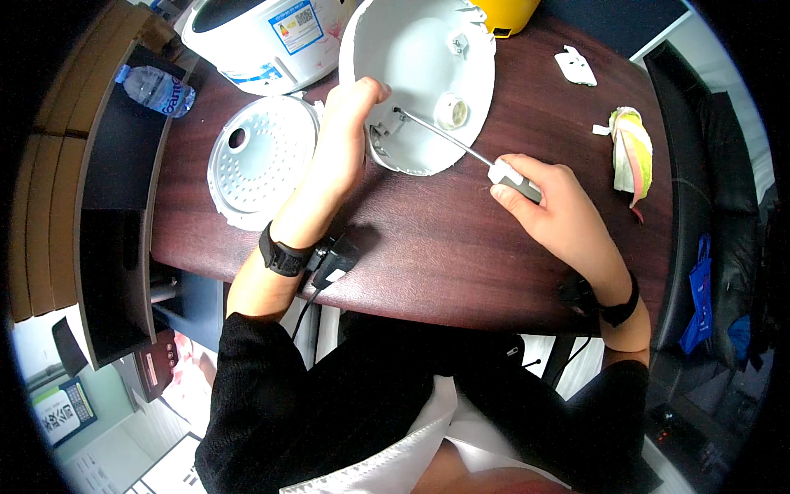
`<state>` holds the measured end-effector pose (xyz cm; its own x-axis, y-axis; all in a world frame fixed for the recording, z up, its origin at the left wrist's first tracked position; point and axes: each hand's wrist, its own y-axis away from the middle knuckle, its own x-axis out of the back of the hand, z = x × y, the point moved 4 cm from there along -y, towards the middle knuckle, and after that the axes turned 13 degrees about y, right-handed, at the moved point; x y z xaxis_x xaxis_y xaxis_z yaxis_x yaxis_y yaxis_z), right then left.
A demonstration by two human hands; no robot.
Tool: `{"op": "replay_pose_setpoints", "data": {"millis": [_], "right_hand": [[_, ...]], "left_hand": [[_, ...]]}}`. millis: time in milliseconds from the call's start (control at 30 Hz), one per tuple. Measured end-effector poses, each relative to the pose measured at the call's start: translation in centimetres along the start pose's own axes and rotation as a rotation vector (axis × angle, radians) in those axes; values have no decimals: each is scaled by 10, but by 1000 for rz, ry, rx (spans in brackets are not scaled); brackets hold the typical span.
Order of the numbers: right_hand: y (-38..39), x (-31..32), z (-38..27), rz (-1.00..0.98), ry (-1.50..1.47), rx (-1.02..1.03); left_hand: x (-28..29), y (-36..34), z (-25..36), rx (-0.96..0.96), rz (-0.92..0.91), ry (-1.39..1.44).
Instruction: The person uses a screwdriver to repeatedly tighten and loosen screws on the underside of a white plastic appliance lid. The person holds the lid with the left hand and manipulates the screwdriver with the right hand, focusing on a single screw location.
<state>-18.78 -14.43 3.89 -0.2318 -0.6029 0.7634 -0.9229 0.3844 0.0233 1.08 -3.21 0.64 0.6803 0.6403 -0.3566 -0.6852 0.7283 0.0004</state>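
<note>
Screwdriver (499,170) is held by its handle in the right grip (555,206), its tip set against a fitting inside the white shell (421,49), whose near-left rim is pinched in the left grip (344,128). The shaft is best kept straight to the fitting, with the shell braced firmly. Left-side room is limited by the perforated disc (267,165) and white pot (271,49) on the counter (444,239); a bottle (158,90) is seen beyond.

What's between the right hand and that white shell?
A screwdriver: in the head view, its metal shaft runs from the right hand into the white shell.
</note>
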Motion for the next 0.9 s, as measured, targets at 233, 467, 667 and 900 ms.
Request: {"op": "replay_pose_setpoints", "data": {"millis": [233,467,667,900], "right_hand": [[4,-15,0,-28,-142,-36],[4,-17,0,-138,-284,-90],[5,-20,2,-296,-480,-324],[-1,-5,6,4,-11,-8]], "left_hand": [[-2,4,4,25,31,-32],[-2,4,6,-4,34,-97],[-6,6,11,-38,0,-145],[-14,0,10,18,-69,62]]}}
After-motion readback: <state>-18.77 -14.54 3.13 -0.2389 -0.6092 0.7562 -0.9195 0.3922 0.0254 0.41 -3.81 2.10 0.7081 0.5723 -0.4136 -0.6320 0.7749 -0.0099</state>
